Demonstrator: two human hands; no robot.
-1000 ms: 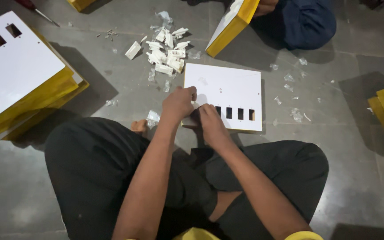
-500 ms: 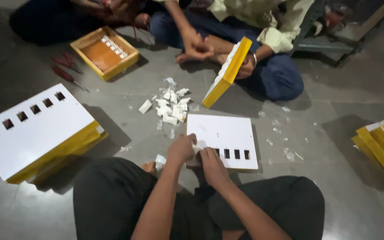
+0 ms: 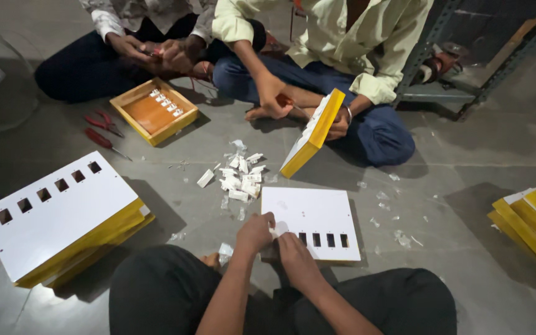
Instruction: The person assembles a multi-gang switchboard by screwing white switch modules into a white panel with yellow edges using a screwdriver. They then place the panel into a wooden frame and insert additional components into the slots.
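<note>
Our view has lifted, showing co-workers far off; both our left hand [image 3: 254, 232] and right hand [image 3: 294, 254] pinch a small white piece [image 3: 278, 229] at the white panel [image 3: 317, 214]; we judge a loose pinch could drop it among the floor scraps [image 3: 240, 177].

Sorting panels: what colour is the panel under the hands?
White panel, with dark slots, seen in the head view.

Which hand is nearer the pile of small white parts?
Left. The left hand is just below the pile; the right hand sits farther back on the white panel.
</note>
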